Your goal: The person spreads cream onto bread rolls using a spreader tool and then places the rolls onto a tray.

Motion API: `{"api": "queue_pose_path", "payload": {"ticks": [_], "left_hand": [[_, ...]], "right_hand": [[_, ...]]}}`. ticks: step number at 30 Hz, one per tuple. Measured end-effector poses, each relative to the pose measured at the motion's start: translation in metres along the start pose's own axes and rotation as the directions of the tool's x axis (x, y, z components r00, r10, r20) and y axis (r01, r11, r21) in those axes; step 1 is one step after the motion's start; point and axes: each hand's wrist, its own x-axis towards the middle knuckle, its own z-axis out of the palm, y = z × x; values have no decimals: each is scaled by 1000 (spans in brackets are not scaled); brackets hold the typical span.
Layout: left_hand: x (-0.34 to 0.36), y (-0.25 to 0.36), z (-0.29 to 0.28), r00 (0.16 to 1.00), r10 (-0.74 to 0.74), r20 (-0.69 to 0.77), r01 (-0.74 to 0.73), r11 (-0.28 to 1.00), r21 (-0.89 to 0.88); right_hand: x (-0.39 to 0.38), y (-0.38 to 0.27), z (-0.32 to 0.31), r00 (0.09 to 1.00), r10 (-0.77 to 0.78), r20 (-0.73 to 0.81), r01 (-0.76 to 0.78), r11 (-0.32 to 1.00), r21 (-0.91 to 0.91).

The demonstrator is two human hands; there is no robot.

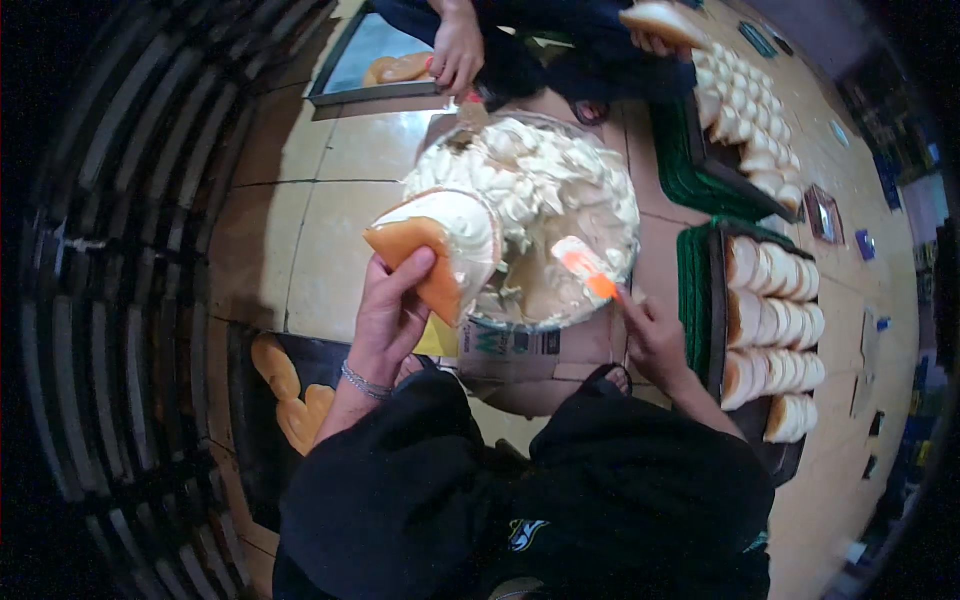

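The split bun (440, 245), its cut face thick with white cream, is held tilted over the near-left rim of the big cream bowl (545, 310), with the left hand (388, 305) below it and its fingers (410, 268) clamped on the bun's orange crust. At the bowl's near-right rim the right hand (652, 335) has its fingers closed on an orange-handled spatula (585, 268), whose cream-coated blade reaches in over the bowl's scraped side. Right of the bowl stands a dark tray of filled buns (775, 330) with another tray (750, 120) beyond it, left of the bowl and nearer lies a tray of plain buns (285, 395), and at the bowl's far rim another person's hand (457, 50) holds a small tool.
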Motion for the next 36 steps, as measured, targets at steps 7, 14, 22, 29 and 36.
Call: {"api": "queue_pose_path", "payload": {"ticks": [7, 14, 22, 29, 36], "left_hand": [[-5, -10, -6, 992, -122, -14, 121, 992, -33], [-4, -19, 2, 960, -258, 110, 265, 963, -55], [3, -22, 8, 869, -377, 320, 429, 897, -106], [6, -16, -9, 876, -378, 300, 422, 902, -94], [8, -14, -6, 876, -383, 293, 416, 907, -58]], "right_hand": [[-86, 11, 25, 998, 35, 59, -20, 973, -228], [-49, 19, -45, 945, 191, -265, -135, 967, 216], [58, -25, -87, 998, 64, -9, -40, 733, 679], [53, -31, -86, 993, -109, -42, 113, 804, 584], [60, -31, -80, 981, -72, -179, 164, 799, 579]]}}
